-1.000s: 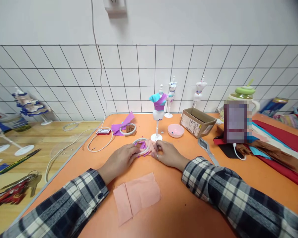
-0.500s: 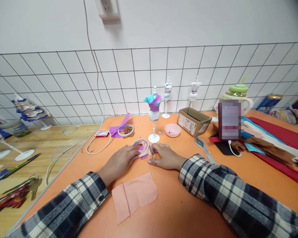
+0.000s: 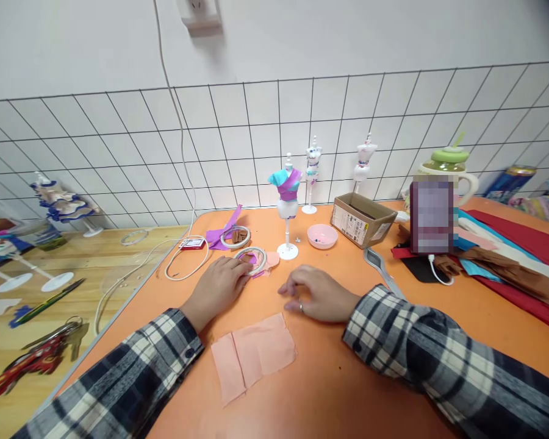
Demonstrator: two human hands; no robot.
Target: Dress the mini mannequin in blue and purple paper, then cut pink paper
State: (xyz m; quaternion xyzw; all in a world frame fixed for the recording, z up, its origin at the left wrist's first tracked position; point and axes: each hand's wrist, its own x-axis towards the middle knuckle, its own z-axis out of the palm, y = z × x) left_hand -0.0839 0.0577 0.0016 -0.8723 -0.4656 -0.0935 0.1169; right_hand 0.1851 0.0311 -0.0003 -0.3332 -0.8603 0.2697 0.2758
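Observation:
My left hand has its fingertips on the near left edge of a white ring like a roll of tape, which lies over pink and purple fabric scraps. Some pink scrap sticks out at the ring's right side. My right hand is over the orange table with nothing in it, its fingers bent and a gap between thumb and forefinger. A folded pink cloth piece lies flat between my forearms. Behind the hands, a small dress form stands upright, wrapped in turquoise and purple cloth.
A second white ring sits beside purple fabric at the back left. A pink bowl, a cardboard box, grey-handled scissors and a phone stand or lie rightward. Red-handled scissors are at the left.
My right hand has drawn back to the right, away from the pink scrap. The white ring has shifted left with my left hand.

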